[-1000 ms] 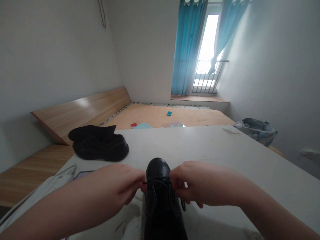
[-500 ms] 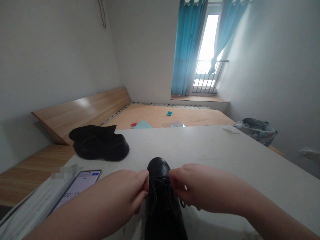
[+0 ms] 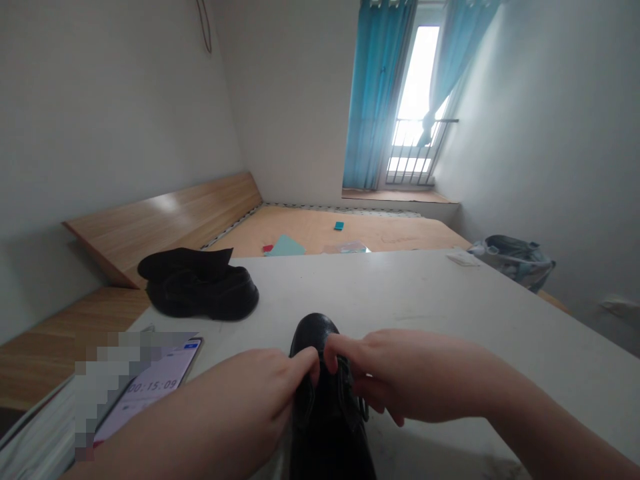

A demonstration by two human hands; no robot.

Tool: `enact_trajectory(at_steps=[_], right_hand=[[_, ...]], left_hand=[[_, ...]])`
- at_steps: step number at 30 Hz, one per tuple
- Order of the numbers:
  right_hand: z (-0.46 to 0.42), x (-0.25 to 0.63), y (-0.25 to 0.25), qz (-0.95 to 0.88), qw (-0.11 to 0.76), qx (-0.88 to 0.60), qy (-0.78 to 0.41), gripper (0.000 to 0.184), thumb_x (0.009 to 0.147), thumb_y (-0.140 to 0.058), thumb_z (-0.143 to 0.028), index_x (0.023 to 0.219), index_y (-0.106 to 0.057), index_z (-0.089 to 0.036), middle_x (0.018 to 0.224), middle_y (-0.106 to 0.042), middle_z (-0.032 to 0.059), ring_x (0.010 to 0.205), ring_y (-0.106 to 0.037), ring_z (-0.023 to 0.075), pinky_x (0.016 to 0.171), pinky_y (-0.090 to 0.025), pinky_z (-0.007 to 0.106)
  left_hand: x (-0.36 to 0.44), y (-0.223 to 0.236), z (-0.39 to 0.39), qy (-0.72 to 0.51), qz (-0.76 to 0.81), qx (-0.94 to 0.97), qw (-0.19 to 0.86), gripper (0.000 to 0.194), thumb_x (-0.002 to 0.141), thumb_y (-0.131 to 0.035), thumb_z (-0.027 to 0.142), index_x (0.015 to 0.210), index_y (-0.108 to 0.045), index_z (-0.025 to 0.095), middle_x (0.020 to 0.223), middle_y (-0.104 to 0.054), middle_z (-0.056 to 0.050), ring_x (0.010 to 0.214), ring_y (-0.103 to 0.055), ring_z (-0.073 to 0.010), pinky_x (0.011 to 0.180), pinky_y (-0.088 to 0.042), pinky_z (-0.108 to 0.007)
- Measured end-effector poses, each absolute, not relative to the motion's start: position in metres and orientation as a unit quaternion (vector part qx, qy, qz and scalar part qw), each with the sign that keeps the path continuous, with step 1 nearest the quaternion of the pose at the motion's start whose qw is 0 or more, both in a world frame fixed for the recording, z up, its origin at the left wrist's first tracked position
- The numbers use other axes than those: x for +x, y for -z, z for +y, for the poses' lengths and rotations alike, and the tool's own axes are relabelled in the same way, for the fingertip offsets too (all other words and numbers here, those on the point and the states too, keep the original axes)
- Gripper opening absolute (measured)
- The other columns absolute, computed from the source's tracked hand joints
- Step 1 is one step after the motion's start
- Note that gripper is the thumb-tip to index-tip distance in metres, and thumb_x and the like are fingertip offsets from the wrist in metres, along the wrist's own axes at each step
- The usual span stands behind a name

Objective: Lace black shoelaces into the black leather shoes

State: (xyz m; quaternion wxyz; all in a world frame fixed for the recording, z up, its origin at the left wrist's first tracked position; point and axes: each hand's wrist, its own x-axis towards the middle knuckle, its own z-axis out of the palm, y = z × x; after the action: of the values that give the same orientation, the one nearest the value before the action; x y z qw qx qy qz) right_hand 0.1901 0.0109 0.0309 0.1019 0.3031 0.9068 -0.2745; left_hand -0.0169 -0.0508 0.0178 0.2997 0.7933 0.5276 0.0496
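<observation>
A black leather lace-up shoe [image 3: 327, 433] rests on the white table in front of me, its toe pointing away. My left hand [image 3: 283, 380] grips its left side, thumb over the lacing flap and the other fingers mostly hidden. On the opposite flap, my right hand [image 3: 370, 367] has its index finger curled over the edge near the top of the lacing, with the remaining fingers along the outer side. A dark loop, apparently shoelace [image 3: 365, 408], shows below the right hand. Whether either hand also pinches lace is hidden.
Another black shoe [image 3: 205, 293] stands at the table's [image 3: 400, 287] far left, a dark flat piece [image 3: 185, 262] on top. A phone [image 3: 155, 387] showing a timer lies left of my left forearm. Beyond are a bed [image 3: 310, 220] and, at right, a bag [image 3: 520, 263].
Both hands have moved inward from the shoe's sides onto its lacing flaps. My left thumb and right index finger now lie over the flap edges, close together.
</observation>
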Motion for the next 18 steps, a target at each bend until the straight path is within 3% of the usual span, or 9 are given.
enact_trajectory(at_steps=[3,6,9,15,18], right_hand=[[0.018,0.19,-0.033,0.893,0.135,0.291,0.316,0.029,0.079,-0.043,-0.009,0.103,-0.049,-0.025,0.061,-0.063,-0.0063,0.054,-0.062,0.0129,0.049,-0.038,0.021],[0.023,0.189,-0.032,0.886,0.148,0.28,0.338,0.026,0.079,-0.044,-0.01,0.1,-0.05,-0.023,0.065,-0.067,-0.0047,0.062,-0.066,0.0143,0.056,-0.043,0.023],[0.025,0.187,-0.03,0.887,0.14,0.282,0.336,0.018,0.081,-0.044,-0.012,0.095,-0.05,-0.022,0.071,-0.071,-0.002,0.066,-0.067,0.0152,0.057,-0.044,0.024],[0.023,0.183,-0.032,0.877,0.152,0.273,0.364,0.017,0.084,-0.042,-0.009,0.095,-0.051,-0.019,0.077,-0.073,0.0019,0.071,-0.068,0.0153,0.06,-0.044,0.024],[0.016,0.183,-0.035,0.899,0.127,0.282,0.31,0.014,0.087,-0.043,-0.012,0.094,-0.054,-0.019,0.079,-0.073,0.003,0.071,-0.066,0.0159,0.058,-0.041,0.024]], left_hand=[[-0.014,-0.018,-0.054,-0.055,0.536,0.795,0.279,0.03,0.093,-0.035,0.026,0.101,-0.064,0.024,0.099,-0.072,-0.007,0.086,-0.065,-0.023,0.075,-0.044,-0.03],[-0.006,-0.021,-0.057,-0.042,0.562,0.79,0.242,0.025,0.089,-0.042,0.029,0.095,-0.065,0.021,0.094,-0.072,-0.009,0.086,-0.065,-0.0256,0.076,-0.046,-0.032],[0.004,-0.021,-0.059,-0.015,0.588,0.781,0.211,0.021,0.083,-0.048,0.027,0.095,-0.064,0.02,0.091,-0.071,-0.01,0.085,-0.065,-0.0266,0.076,-0.047,-0.033],[0.015,-0.023,-0.058,0.054,0.605,0.776,0.169,0.03,0.08,-0.04,0.01,0.093,-0.065,0.018,0.096,-0.071,-0.013,0.088,-0.066,-0.0276,0.078,-0.048,-0.038],[0.016,-0.025,-0.056,0.061,0.61,0.772,0.169,0.027,0.079,-0.043,0.011,0.091,-0.066,0.018,0.095,-0.071,-0.012,0.087,-0.066,-0.0279,0.076,-0.049,-0.039]])
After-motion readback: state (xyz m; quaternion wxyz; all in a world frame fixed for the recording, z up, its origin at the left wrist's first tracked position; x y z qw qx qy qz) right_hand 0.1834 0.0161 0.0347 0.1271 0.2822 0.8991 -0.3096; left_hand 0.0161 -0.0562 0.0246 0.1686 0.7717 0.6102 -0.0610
